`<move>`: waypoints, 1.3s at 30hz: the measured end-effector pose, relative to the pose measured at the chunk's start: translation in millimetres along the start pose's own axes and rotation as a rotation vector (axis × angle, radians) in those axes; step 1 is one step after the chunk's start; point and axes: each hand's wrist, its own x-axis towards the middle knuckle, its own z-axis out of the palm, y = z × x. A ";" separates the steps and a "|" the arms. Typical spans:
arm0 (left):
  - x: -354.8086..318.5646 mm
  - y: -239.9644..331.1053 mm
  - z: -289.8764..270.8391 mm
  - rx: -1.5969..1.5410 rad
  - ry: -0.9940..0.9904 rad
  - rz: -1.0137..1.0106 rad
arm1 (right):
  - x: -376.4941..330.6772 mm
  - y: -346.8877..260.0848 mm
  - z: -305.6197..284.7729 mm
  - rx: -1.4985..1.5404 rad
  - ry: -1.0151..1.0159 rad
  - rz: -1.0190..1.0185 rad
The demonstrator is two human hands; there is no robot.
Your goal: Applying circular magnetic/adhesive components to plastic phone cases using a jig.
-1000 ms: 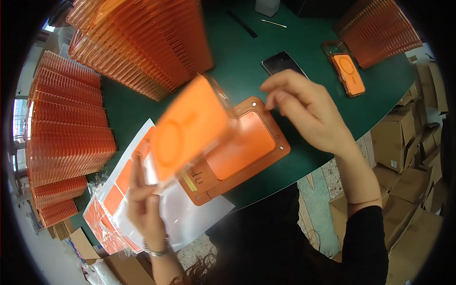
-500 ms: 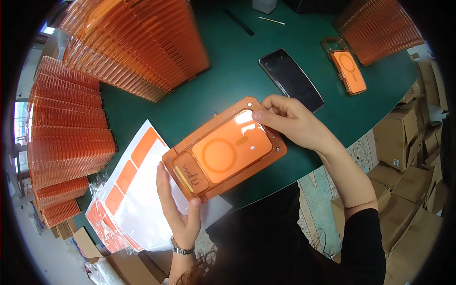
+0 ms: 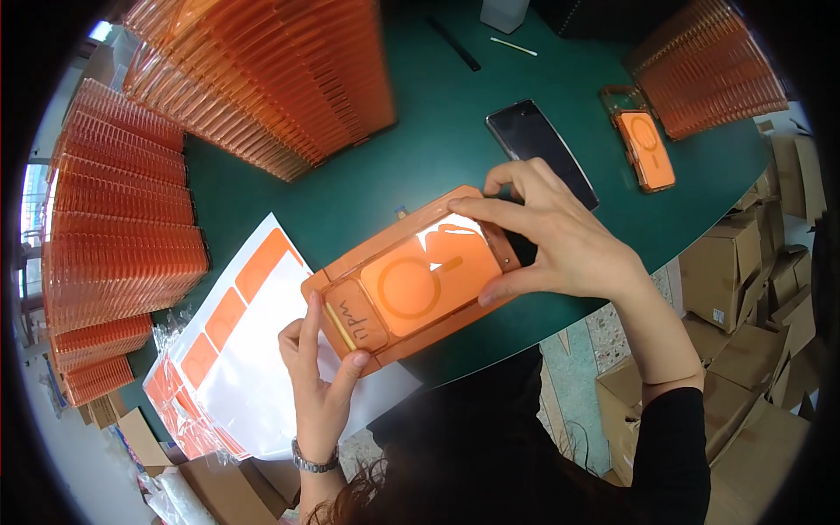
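An orange see-through phone-shaped tray jig [image 3: 437,328] is held tilted above the table, between my two hands. Set in it is a bright orange panel [image 3: 411,289] with a ring and a short bar, glossy at its right end. My left hand [image 3: 317,376] grips the jig's left end, beside a yellowish strip and handwriting. Across the right end spans my right hand [image 3: 573,241], index finger at the far edge and thumb at the near edge of the panel. Under the jig's left end lies a white sheet [image 3: 262,376] with orange stickers [image 3: 226,313].
Tall stacks of orange cases [image 3: 289,79] stand at the left, with another stack [image 3: 709,74] at the far right. A dark phone [image 3: 538,144] and an orange phone case [image 3: 647,153] lie on the green table [image 3: 437,131]. Cardboard boxes [image 3: 726,271] fill the right side below.
My right hand has gone from a thumb-on-top pinch at the far right corner to a wide grip across the right end. The left hand still holds the jig's left end.
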 end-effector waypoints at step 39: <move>-113.5 -294.0 -48.3 0.547 -0.245 0.005 | -75.1 8.6 6.5 2.013 0.392 -0.242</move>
